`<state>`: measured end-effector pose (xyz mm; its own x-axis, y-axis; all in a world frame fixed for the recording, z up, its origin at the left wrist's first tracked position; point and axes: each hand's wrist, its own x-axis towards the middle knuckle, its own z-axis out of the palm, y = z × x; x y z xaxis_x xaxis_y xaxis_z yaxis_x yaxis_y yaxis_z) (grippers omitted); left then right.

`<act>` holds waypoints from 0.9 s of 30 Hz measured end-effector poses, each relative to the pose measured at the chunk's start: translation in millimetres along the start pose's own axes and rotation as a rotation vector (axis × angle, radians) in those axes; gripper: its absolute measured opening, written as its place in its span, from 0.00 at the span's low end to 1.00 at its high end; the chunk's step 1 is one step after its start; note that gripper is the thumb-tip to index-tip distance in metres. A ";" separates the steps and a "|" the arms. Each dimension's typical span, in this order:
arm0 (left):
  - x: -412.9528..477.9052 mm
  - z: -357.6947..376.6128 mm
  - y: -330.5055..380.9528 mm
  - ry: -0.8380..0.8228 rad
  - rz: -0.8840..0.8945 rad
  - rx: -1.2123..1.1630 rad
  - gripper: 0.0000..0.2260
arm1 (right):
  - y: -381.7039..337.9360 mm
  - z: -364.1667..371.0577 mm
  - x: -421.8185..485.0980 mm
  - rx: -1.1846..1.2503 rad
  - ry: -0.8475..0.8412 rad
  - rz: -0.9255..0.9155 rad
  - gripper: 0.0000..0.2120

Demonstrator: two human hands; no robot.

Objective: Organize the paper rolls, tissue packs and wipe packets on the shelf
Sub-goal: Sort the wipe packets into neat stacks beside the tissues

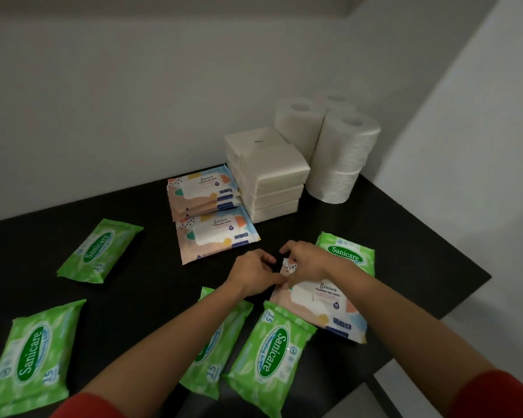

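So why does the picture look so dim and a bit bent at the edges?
Head view: soft, low room light, so the black shelf swallows detail; faint glare on the green wipe packets; the wide lens bows the wall lines; the paper rolls at the back look slightly soft.

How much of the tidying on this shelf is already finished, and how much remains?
Done: paper rolls stand stacked in the back corner, tissue packs piled beside them, pastel wipe packets stacked alongside. In hand: both the left hand and right hand grip another pastel packet. Left: five green Sanicare packets lie scattered.
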<state>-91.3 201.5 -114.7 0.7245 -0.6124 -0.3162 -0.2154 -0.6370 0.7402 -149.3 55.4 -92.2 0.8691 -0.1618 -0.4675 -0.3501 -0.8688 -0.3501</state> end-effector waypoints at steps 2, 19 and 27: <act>-0.7 1.4 -1.0 0.000 0.002 -0.034 0.20 | 1.4 -0.7 2.6 0.071 -0.006 -0.010 0.35; -13.7 -39.0 -13.9 -0.051 0.079 -0.475 0.07 | -60.1 -28.9 20.9 0.661 0.304 -0.316 0.10; -20.9 -85.8 -47.8 0.203 -0.055 -0.714 0.13 | -85.4 -17.5 31.7 0.134 0.452 -0.553 0.23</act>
<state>-40.0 284.8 -92.5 0.8435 -0.4458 -0.2995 0.2529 -0.1624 0.9538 -85.7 116.3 -62.9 0.9808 0.0817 0.1771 0.1673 -0.8196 -0.5480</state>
